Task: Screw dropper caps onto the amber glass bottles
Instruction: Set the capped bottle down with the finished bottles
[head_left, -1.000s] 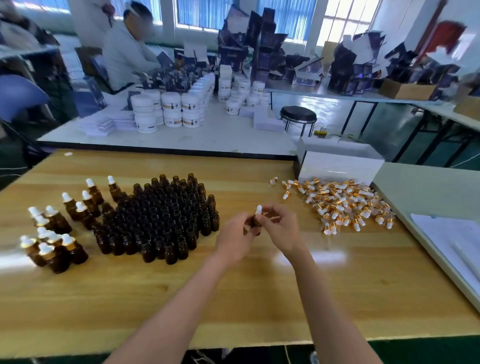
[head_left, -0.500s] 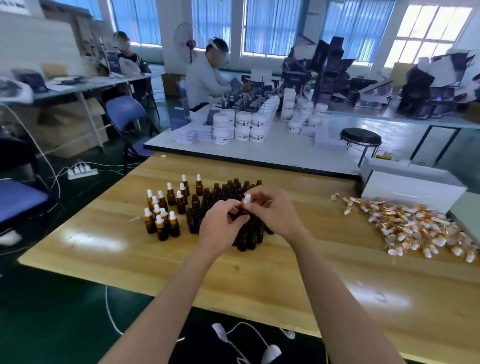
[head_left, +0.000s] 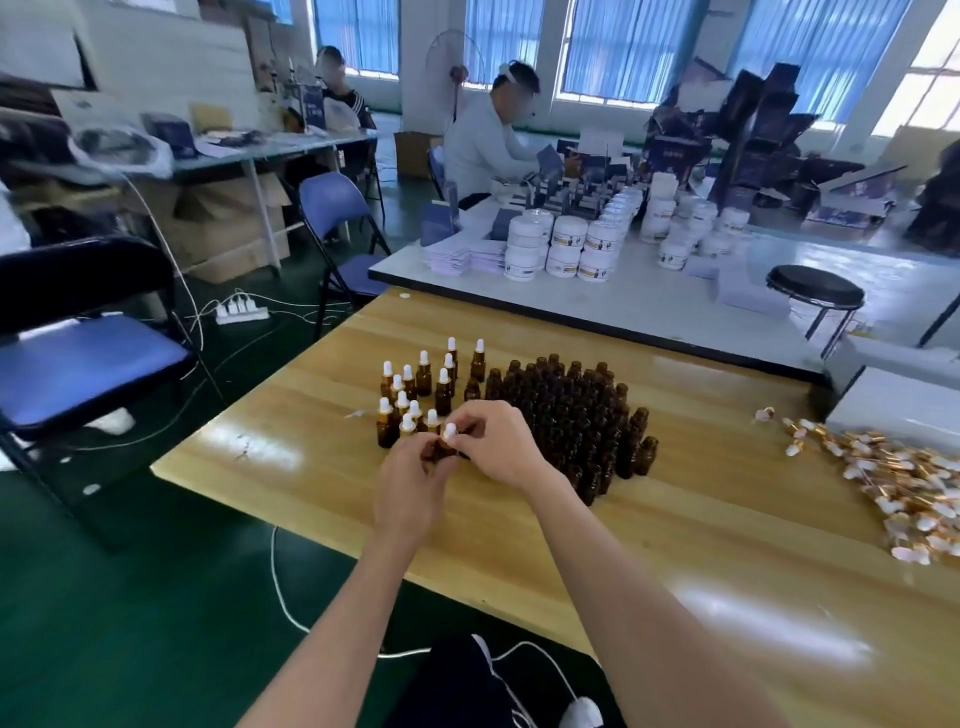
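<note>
Roughly a dozen capped bottles (head_left: 415, 384) done, left of centre on the bench (head_left: 675, 545). Mid-frame: left grip (head_left: 410, 488) clamping an amber bottle (head_left: 443, 451), right grip (head_left: 498, 447) pinching its dropper cap (head_left: 450, 430). Tons of open bottles (head_left: 571, 410) left.

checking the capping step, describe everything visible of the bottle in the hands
The bottle is small, dark amber, seemingly glass, mostly hidden by fingers. A dropper cap with a white bulb tops it. It is roughly upright over the wooden table, by the capped bottles. The left hand grips its body; the right hand pinches the cap.
</note>
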